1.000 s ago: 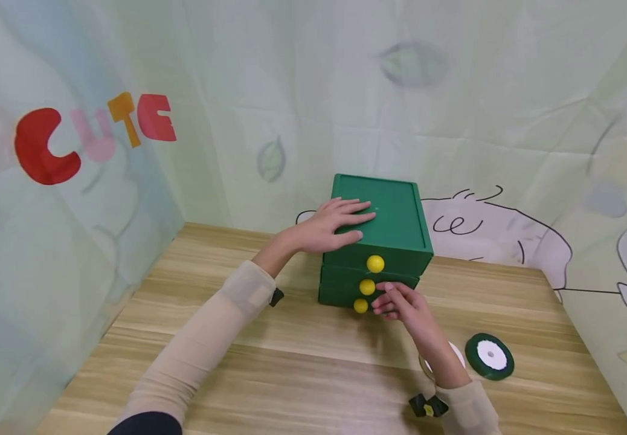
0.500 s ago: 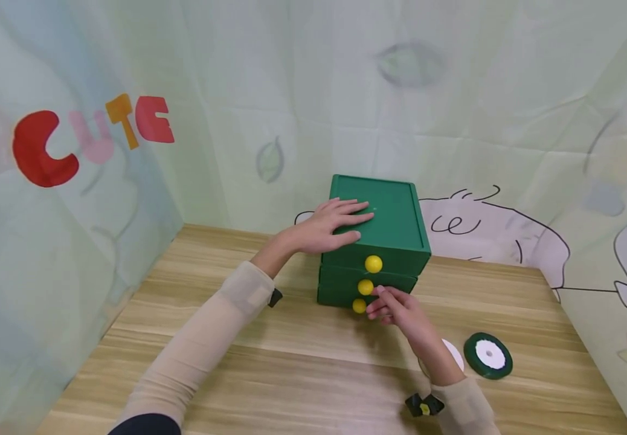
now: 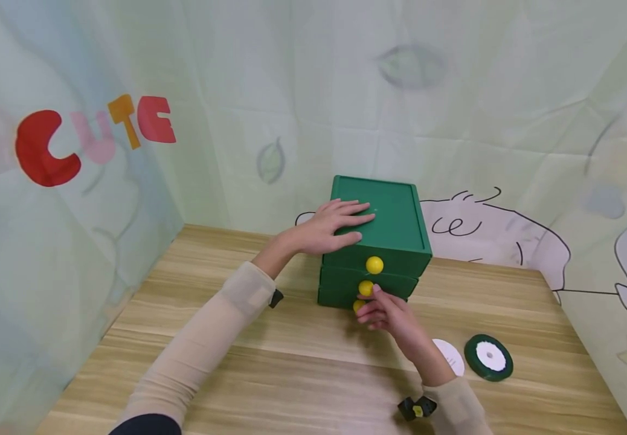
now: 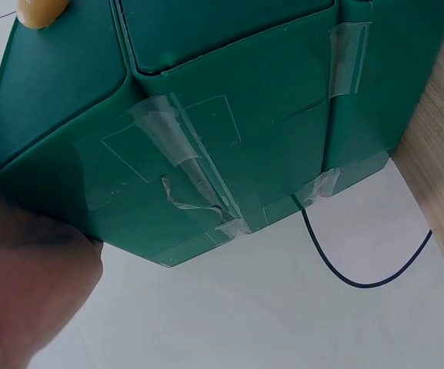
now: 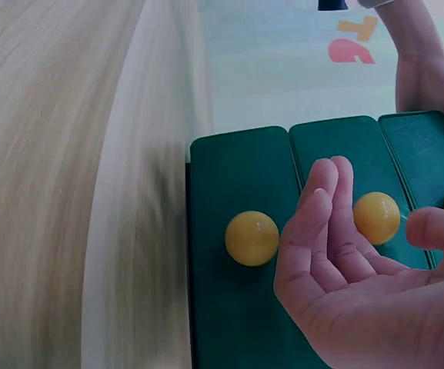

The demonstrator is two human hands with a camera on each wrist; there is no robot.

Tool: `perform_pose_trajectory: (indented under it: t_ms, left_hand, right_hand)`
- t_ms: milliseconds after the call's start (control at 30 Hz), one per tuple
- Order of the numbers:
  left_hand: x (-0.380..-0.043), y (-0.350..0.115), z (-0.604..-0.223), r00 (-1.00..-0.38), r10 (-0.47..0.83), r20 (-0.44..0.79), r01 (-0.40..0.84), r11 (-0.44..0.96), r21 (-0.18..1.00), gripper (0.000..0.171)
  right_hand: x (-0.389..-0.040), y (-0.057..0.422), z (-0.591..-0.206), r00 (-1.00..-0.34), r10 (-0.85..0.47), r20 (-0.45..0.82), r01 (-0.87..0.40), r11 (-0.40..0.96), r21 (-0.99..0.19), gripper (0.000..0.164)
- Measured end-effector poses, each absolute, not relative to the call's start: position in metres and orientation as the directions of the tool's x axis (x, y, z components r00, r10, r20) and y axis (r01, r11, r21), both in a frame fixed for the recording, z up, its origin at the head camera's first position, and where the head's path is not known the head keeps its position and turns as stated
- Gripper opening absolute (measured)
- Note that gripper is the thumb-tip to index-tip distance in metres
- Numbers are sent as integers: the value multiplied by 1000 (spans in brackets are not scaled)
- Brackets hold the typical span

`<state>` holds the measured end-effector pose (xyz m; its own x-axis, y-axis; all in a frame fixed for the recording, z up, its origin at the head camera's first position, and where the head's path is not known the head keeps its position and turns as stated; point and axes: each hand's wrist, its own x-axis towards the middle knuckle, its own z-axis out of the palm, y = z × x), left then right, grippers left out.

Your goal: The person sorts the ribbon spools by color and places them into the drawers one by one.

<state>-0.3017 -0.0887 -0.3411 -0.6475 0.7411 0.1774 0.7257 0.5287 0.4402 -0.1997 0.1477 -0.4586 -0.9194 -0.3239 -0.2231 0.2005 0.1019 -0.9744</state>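
Right hand (image 3: 398, 317), loosely bent, seemingly gripping nothing, is closing in from five o'clock, putting round yellow middle knob (image 3: 365, 288) within pinch; left hand (image 3: 325, 230) lying spread on boxy green plastic-looking cabinet (image 3: 392, 214), one o'clock.

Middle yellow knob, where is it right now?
In the head view, the middle yellow knob is right of centre on the green drawer unit, between the top knob and bottom knob, by the right hand.
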Motion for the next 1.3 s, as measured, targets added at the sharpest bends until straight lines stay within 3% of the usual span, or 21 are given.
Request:
perform_pose_trajectory:
  t_ms: [200, 467, 1300]
  left_hand:
    - [-302, -88, -343, -646, 741, 181, 728, 527, 439, 56]
    - [-302, -88, -342, -644, 743, 183, 727, 521, 447, 56]
    - [-302, -89, -341, -643, 744, 183, 728, 519, 447, 56]
  right_hand:
    - [-202, 147, -462, -863, -440, -248, 275, 3, -961, 76]
    - [-203, 148, -462, -792, -550, -264, 431, -198, -880, 53]
    - [-198, 146, -462, -769, -600, -220, 459, -279, -844, 45]
